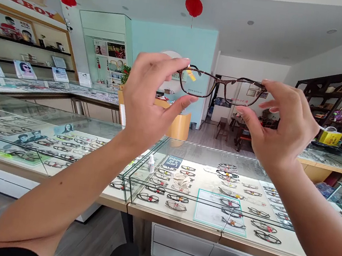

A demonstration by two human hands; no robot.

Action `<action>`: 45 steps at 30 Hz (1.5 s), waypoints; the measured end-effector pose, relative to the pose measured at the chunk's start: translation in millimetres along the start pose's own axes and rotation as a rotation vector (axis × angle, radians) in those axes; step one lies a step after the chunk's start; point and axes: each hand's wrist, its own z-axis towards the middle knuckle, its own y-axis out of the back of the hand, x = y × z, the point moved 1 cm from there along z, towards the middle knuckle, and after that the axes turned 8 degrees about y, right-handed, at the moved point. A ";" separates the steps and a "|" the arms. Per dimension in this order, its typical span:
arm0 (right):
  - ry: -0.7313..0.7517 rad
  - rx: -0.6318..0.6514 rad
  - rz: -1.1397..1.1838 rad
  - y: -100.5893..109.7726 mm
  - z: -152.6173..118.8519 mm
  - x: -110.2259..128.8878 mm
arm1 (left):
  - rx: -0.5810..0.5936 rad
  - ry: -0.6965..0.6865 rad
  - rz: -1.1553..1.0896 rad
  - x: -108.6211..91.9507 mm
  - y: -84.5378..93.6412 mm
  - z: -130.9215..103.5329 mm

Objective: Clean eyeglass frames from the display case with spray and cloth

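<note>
A pair of eyeglasses (pixel 220 82) with a thin dark frame is held up at head height between both hands. My left hand (pixel 151 90) grips its left end with thumb and fingertips. At the right end my right hand (pixel 285 116) pinches the frame the same way. A small yellow tag (pixel 191 75) shows behind the left lens, and faint print can be seen on the lenses. The folded or extended state of the temples is partly hidden by the fingers. Below the hands stands a glass display case (pixel 193 149) with several rows of eyeglasses inside.
A white bottle (pixel 151 164) and a crumpled beige cloth (pixel 182 181) are at the case before me. Another glass case (pixel 42 142) extends left. Farther back are a wooden counter (pixel 182 125), dark stools (pixel 222 128) and a yellow bag (pixel 331 136) on the right counter.
</note>
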 end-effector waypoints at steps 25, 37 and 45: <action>-0.485 0.051 0.386 4.1 -139.7 56.7 | 0.186 0.290 -0.055 2.5 -35.2 -141.4; -1.056 0.493 0.549 54.6 -303.2 134.7 | 0.445 0.989 -0.259 -21.1 -21.5 -338.2; -1.227 0.518 0.598 66.2 -326.1 154.6 | 0.464 1.090 -0.306 -27.7 -14.6 -358.9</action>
